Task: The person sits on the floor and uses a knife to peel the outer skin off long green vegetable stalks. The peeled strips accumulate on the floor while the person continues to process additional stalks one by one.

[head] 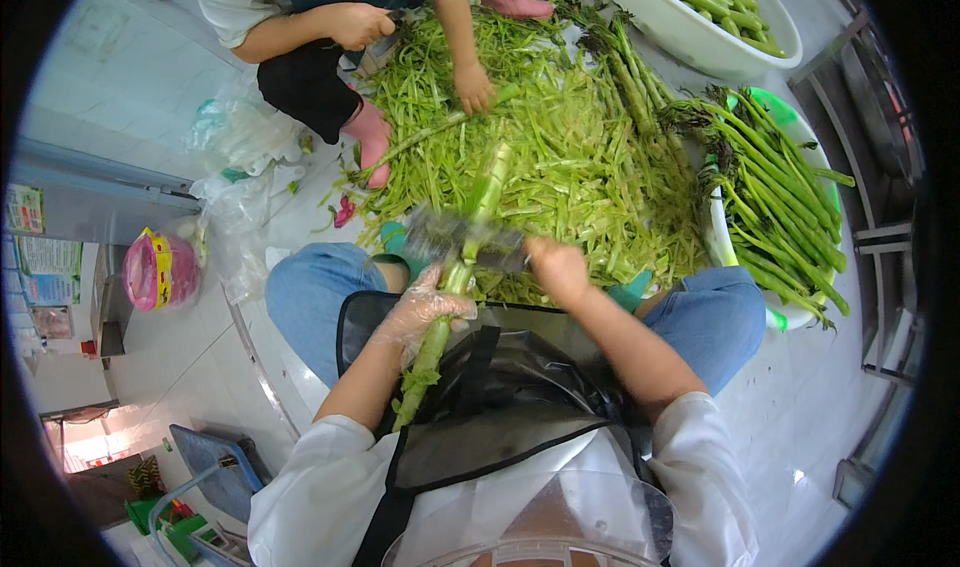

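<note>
My left hand (429, 310), in a clear plastic glove, grips a thick green stem-lettuce stalk (491, 180) around its middle. The stalk slants from over my apron toward the heap in front; leafy scraps cling to its lower end. In my right hand (561, 273), which looks bare, is the handle of a broad-bladed knife (442, 235), likely a cleaver. Its blade lies across the stalk just beyond my left hand and is blurred by motion, so whether it touches the stalk cannot be told. Beneath both spreads a heap of green peelings (577, 169).
Opposite me a co-worker in pink boots (369, 143) holds a knife and a long stalk (420, 133). At right, a green-and-white basin (780, 109) bears long stalks (787, 199). Beyond it, a white basin (660, 38) holds peeled stems. Plastic bags (240, 207) and a pink container (161, 270) stand left.
</note>
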The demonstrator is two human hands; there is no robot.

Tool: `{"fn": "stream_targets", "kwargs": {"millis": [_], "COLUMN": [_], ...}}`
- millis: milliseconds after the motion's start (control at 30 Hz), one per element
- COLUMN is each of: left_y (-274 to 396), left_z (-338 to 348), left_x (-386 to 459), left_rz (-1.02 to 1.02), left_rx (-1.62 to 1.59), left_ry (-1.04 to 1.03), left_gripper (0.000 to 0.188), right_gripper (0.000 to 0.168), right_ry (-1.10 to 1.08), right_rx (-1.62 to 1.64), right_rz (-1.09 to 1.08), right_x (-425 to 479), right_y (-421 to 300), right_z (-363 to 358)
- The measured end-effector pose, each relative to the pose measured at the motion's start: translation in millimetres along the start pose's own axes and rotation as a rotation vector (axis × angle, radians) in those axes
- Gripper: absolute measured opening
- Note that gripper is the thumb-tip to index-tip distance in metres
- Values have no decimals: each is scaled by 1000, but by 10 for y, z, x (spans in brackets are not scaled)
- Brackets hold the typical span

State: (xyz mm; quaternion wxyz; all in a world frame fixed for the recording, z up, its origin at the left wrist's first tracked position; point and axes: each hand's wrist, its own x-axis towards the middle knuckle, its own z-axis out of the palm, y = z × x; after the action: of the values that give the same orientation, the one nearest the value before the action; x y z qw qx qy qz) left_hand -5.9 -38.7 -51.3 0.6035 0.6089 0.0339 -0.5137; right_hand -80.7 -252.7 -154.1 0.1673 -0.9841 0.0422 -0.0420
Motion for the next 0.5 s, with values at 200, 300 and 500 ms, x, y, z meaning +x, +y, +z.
{"fn": "stream_targets", "kwargs": {"millis": [200, 300, 500], "left_y": [-43, -83, -124], "left_z": [-40, -120, -103], "left_x": [58, 155, 264], "left_rz": [18, 69, -76], "left_rx": [-57, -20, 287], "left_ry": [-20, 5, -23], "left_gripper": [64, 60, 59], "right_gripper": [14, 16, 15], "right_ry": [-209, -240, -100], "right_rx": [0, 134, 107], "right_rz": [690, 545, -97], "right_x": [148, 226, -37], "right_y": [1293, 515, -381], "right_z": [-23, -354, -174]}}
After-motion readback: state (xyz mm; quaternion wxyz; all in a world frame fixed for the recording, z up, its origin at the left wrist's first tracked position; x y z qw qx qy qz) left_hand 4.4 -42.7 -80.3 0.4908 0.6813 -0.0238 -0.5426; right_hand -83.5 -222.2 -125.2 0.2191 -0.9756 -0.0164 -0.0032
